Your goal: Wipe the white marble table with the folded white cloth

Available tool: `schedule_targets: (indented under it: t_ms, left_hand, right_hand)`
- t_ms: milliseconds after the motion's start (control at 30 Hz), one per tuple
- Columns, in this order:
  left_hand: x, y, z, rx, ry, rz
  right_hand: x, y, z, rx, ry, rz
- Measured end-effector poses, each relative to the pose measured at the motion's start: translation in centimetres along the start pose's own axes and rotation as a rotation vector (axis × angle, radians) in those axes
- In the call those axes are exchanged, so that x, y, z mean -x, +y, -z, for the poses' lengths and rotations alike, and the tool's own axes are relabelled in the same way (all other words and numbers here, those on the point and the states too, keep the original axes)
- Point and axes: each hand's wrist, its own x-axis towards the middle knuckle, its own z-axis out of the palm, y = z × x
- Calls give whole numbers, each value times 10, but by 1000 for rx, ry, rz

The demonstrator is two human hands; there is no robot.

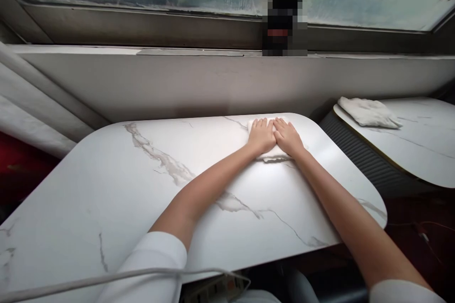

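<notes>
A white folded cloth point(270, 154) lies near the far right part of a white marble-patterned table point(142, 184). My left hand point(262, 134) and my right hand point(286, 135) rest side by side on top of the cloth, palms down, fingers stretched flat and pointing toward the wall. Both arms reach forward across the tabletop. Most of the cloth is hidden beneath my hands; only its edges show around them.
A second marble table point(423, 142) stands to the right with another crumpled white cloth point(369, 112) on it. A window ledge point(199, 51) and window run along the back. A white cable point(106, 279) crosses the table's near edge. A gap separates the two tables.
</notes>
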Motion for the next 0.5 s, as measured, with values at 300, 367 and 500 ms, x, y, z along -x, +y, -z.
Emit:
schedule_targets:
  t_ms: [300,367,500]
  left_hand:
    - [-18,-29,-1,-54,39,76]
    - [-7,-22,1,-54,25,66]
    - [39,1,10,-49,1,0]
  right_hand:
    - [-38,-12,-9,-42,-5,33]
    - [-23,-12,-7,-33,-11,38]
    - [34,-19,2,-43,26,59]
